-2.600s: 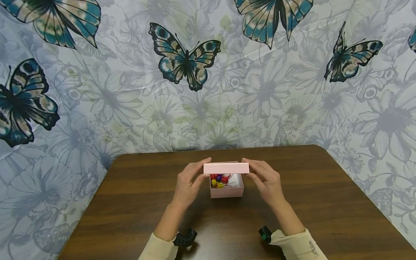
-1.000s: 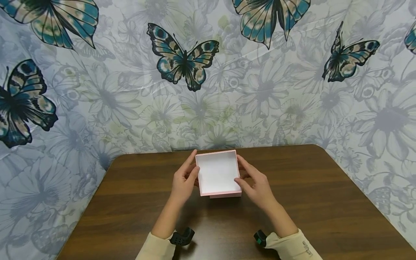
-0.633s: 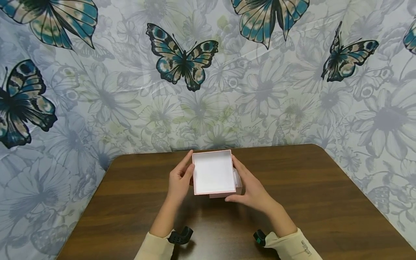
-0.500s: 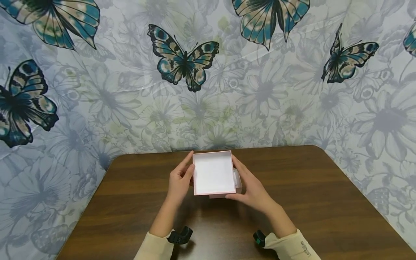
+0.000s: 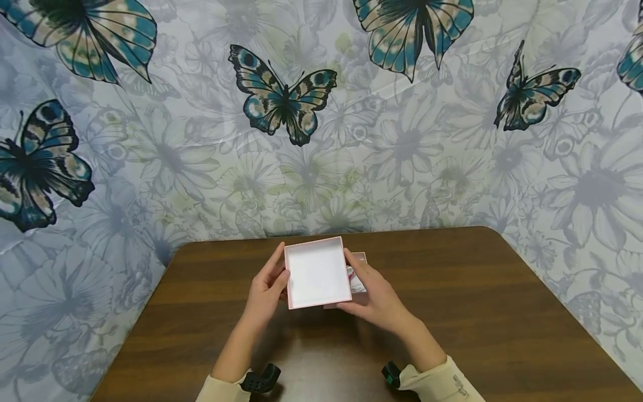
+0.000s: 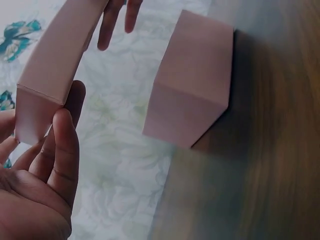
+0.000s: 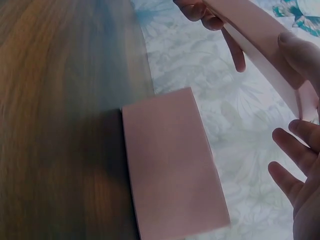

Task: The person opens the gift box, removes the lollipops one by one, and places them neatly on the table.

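A square pink box lid (image 5: pixel 318 273), white inside, is held up with its hollow side toward me in the head view. My left hand (image 5: pixel 262 296) grips its left edge, thumb in front and fingers behind. At the right edge my right hand (image 5: pixel 379 301) holds it between thumb and fingers; in the right wrist view the thumb (image 7: pixel 300 55) presses the lid's side while other fingers spread loose. Behind the lid a pink box (image 6: pixel 195 65) stands uncovered on the table, partly hidden in the head view. A bit of its white and red contents (image 5: pixel 356 285) shows.
The brown wooden table (image 5: pixel 477 312) reaches back to a cloth (image 5: pixel 402 145) printed with butterflies and flowers. Black bands (image 5: pixel 261 378) sit at both wrists beside cream sleeves (image 5: pixel 442 382).
The lid has tipped so its white inside faces me, then shifted left off the box with both hands. More of the box's right side shows now. The box has stayed on the table.
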The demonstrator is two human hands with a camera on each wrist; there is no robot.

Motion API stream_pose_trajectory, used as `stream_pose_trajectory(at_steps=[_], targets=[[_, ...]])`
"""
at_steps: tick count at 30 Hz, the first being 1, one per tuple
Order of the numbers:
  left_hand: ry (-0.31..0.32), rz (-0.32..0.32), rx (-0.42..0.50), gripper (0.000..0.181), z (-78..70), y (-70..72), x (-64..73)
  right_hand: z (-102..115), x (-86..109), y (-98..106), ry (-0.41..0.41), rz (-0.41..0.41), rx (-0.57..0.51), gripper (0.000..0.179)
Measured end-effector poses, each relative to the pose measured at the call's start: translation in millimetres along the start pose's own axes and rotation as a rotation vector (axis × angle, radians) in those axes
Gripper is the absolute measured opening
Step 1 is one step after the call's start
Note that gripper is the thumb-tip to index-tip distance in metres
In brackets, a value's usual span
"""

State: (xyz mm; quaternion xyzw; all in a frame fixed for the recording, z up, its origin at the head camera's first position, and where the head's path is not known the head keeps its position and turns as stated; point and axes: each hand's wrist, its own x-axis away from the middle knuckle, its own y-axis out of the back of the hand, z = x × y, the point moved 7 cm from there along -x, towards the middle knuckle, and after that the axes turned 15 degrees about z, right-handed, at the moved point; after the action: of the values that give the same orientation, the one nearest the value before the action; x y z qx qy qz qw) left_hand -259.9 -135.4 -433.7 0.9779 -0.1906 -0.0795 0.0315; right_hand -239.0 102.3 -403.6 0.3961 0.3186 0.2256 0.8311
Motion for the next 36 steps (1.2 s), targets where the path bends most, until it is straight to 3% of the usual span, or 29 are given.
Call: stream_pose_trajectory(at_steps=[11, 17, 20, 26, 31, 36], targets=[[-0.002, -0.087, -0.043, 0.055, -6.1, 38.4, 14.4, 17.6, -16.4, -23.3, 0.007, 0.040, 0.007, 0.102], [0.044, -0.086, -0.086, 0.055, -3.1, 62.1, 23.4, 25.6, -30.1, -41.7, -0.029, 0.093, -0.021, 0.100], [0.045, -0.087, -0.099, 0.055, -1.1, 71.1, 26.7, 30.5, -37.3, -48.8, -0.031, 0.118, -0.096, 0.098], [0.052, -0.099, -0.104, 0.054, 11.0, 83.8, 31.3, 35.6, -47.8, -64.2, -0.068, 0.183, -0.223, 0.095], [0.076, -0.109, -0.097, 0.053, 23.2, 91.0, 34.5, 36.8, -51.1, -76.8, -0.140, 0.234, -0.205, 0.094], [0.081, -0.101, -0.098, 0.053, 31.0, 94.7, 35.2, 40.3, -52.4, -85.2, -0.159, 0.225, -0.154, 0.092]])
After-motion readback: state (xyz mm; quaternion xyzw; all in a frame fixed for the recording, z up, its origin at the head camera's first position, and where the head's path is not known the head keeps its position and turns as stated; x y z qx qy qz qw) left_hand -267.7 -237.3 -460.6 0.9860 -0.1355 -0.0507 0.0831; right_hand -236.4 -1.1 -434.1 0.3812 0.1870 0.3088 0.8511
